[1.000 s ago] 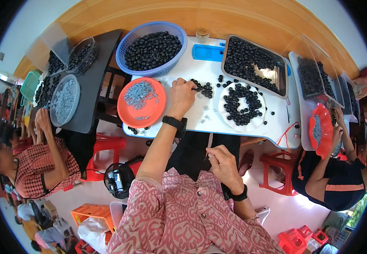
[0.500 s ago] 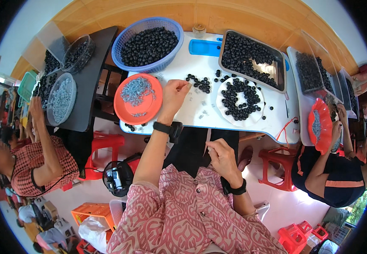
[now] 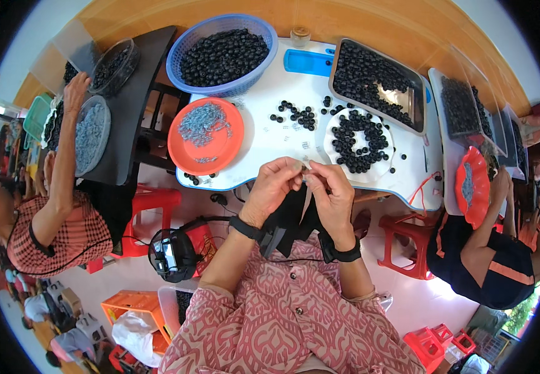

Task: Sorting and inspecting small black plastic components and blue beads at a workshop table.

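Observation:
My left hand (image 3: 275,188) and my right hand (image 3: 331,198) meet fingertip to fingertip just off the near edge of the white table (image 3: 264,153). Both are closed in a pinch around something tiny; the fingers hide what it is. Left of them, on the table, lies an orange-red plate (image 3: 225,148) with a heap of small grey-blue pieces (image 3: 203,124). Beyond my hands are loose black round pieces (image 3: 307,117) with holes, and a few small clear pieces. To the right, a white scalloped plate (image 3: 340,159) carries more of the black pieces.
A blue basket (image 3: 265,75) and a metal tray (image 3: 416,103), both full of black pieces, stand at the back. Between them are a blue tray (image 3: 304,62) and a glass jar (image 3: 300,36). People (image 3: 58,212) work at tables on both sides. Red stools (image 3: 405,249) flank me.
My left hand has come back from over the table toward me and met my right hand, which has risen slightly. The person on the left has reached farther across their table.

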`<action>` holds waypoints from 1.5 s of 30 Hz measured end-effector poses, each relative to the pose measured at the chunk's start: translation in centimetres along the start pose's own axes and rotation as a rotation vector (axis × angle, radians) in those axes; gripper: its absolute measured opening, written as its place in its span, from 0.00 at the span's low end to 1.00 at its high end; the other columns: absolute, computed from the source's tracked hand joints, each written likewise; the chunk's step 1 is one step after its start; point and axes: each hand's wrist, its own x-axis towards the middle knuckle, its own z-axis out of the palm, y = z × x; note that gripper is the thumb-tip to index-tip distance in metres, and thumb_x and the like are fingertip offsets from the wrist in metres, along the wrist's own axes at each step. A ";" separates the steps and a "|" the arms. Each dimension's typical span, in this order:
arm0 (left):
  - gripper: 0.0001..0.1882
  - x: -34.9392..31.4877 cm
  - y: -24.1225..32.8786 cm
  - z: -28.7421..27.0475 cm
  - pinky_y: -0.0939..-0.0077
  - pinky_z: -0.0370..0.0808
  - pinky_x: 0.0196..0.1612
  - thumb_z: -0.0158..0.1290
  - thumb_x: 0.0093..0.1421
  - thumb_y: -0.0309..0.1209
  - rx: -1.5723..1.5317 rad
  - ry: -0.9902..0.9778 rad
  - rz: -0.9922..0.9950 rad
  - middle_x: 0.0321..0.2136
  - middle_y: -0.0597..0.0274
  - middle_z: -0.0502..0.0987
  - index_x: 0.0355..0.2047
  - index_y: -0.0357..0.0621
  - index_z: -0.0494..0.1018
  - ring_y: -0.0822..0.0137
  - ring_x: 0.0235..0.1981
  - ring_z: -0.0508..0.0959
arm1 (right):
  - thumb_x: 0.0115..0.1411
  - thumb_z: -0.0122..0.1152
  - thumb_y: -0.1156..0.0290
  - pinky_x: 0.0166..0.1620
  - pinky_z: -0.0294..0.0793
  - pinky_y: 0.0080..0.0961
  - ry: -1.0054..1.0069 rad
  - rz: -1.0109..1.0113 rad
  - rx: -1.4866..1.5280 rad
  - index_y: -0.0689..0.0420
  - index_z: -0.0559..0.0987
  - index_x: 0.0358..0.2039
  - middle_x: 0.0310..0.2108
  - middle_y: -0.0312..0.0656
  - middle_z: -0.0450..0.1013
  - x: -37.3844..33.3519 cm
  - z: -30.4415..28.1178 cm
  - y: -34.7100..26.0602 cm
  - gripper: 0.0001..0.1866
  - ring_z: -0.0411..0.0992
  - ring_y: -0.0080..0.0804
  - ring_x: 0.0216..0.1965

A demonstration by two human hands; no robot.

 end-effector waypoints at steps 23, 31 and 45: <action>0.08 5.4 2.7 -3.3 0.58 0.73 0.31 0.54 0.55 0.23 1.727 0.597 0.703 0.29 0.44 0.73 0.36 0.38 0.78 0.46 0.29 0.76 | 0.56 0.61 0.81 0.29 0.69 0.15 0.006 0.139 0.100 0.64 0.77 0.34 0.30 0.39 0.73 -1.9 0.5 2.5 0.05 0.72 0.19 0.27; 0.05 6.4 3.0 -3.5 0.56 0.75 0.33 0.53 0.55 0.23 1.873 0.576 0.473 0.31 0.45 0.71 0.32 0.37 0.76 0.46 0.34 0.76 | 0.63 0.55 0.76 0.33 0.74 0.17 -0.102 0.572 0.774 0.65 0.77 0.39 0.39 0.45 0.77 -0.8 -0.9 2.1 0.07 0.77 0.25 0.33; 0.04 6.0 2.0 -4.1 0.58 0.73 0.29 0.56 0.54 0.24 1.915 0.584 0.696 0.28 0.51 0.72 0.29 0.37 0.73 0.51 0.29 0.75 | 0.62 0.53 0.79 0.35 0.76 0.20 -0.049 0.627 1.099 0.64 0.77 0.37 0.40 0.51 0.77 -1.2 -1.8 3.5 0.06 0.77 0.29 0.34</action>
